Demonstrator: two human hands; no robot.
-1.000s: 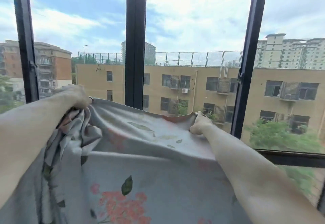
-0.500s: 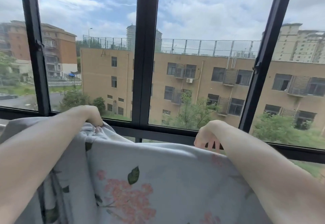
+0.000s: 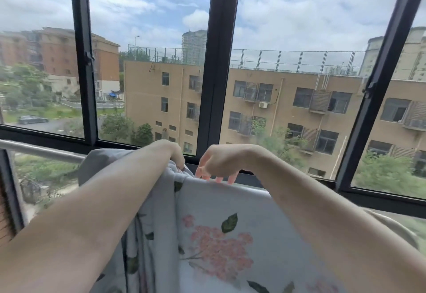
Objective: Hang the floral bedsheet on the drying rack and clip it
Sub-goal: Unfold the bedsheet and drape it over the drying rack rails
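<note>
Floral bedsheet [image 3: 242,235] draped over the rail [image 3: 39,151], top edge running left to right before the window frame [image 3: 221,62].
Left hand [image 3: 171,154] grips bunched cloth; right hand [image 3: 221,161] loosely curled, fingertips touching the edge.

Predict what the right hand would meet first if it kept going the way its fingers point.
Most likely the floral bedsheet: the right hand has its fingers curled down just above its top edge, though depth is uncertain.

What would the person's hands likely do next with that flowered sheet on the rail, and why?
Probably spread it sideways: the floral bedsheet is bunched under the left hand, while the right hand hovers open at its top edge. The rail further left is bare, and no clip is visible.
</note>
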